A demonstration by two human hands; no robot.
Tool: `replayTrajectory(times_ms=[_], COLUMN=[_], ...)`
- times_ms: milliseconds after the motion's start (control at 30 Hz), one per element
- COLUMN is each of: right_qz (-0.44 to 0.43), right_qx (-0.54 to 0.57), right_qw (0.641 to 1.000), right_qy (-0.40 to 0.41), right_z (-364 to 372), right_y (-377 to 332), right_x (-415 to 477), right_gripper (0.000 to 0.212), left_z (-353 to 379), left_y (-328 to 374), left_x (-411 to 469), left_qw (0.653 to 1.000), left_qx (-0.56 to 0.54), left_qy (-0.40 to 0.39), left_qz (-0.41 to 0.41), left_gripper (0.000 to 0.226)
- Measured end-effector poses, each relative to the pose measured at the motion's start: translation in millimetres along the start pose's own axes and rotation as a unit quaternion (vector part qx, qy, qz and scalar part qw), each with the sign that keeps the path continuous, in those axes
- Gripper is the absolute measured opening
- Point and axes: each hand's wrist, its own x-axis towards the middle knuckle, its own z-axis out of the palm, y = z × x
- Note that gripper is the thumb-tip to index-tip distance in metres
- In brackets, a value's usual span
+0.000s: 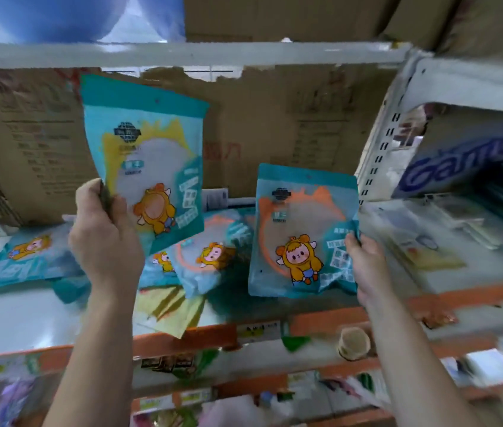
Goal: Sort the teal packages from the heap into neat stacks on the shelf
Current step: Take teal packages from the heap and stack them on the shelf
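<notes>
My left hand point(105, 238) grips the lower left corner of a teal package with a yellow outline point(148, 158), held upright above the shelf. A second teal package with an orange outline point(299, 232) stands upright to the right, pinched at its right edge by my right hand point(367, 266). Behind and below them a loose heap of teal packages point(210, 257) lies on the white shelf point(12, 315). One more teal package point(25, 257) lies flat at the left of the shelf.
Brown cardboard boxes point(290, 124) line the back of the shelf. A white perforated upright point(379, 149) bounds it on the right, with a blue "Game" box point(466, 155) beyond. Orange price rails point(182, 337) and lower shelves with goods lie below.
</notes>
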Motion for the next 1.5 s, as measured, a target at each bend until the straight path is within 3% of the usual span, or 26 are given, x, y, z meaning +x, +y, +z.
replayTrajectory(times_ms=[233, 467, 767, 1133, 1267, 1500], right_qz=[0.027, -0.010, 0.030, 0.021, 0.035, 0.058], right_qx=[0.005, 0.000, 0.032, 0.102, 0.112, 0.134], right_qw=[0.999, 0.997, 0.988, 0.974, 0.970, 0.964], right_qy=[0.032, 0.075, 0.150, 0.200, 0.212, 0.221], right_z=[-131, -265, -390, -496, -528, -575], right_y=[15, 18, 31, 26, 25, 39], right_x=[11, 27, 63, 160, 202, 252], right_gripper=[0.025, 0.020, 0.018, 0.018, 0.024, 0.036], left_z=[71, 148, 232, 368, 413, 467], left_y=[86, 176, 271, 371, 399, 432], left_x=[-78, -180, -261, -297, -298, -306], left_qw=[0.984, 0.947, 0.867, 0.794, 0.798, 0.793], left_qx=[-0.114, -0.208, -0.302, -0.389, -0.380, -0.367], left_qy=[-0.106, -0.211, -0.318, -0.351, -0.367, -0.353], left_qz=[-0.088, -0.124, -0.236, -0.309, -0.290, -0.335], left_gripper=[0.014, 0.005, 0.004, 0.007, 0.015, 0.014])
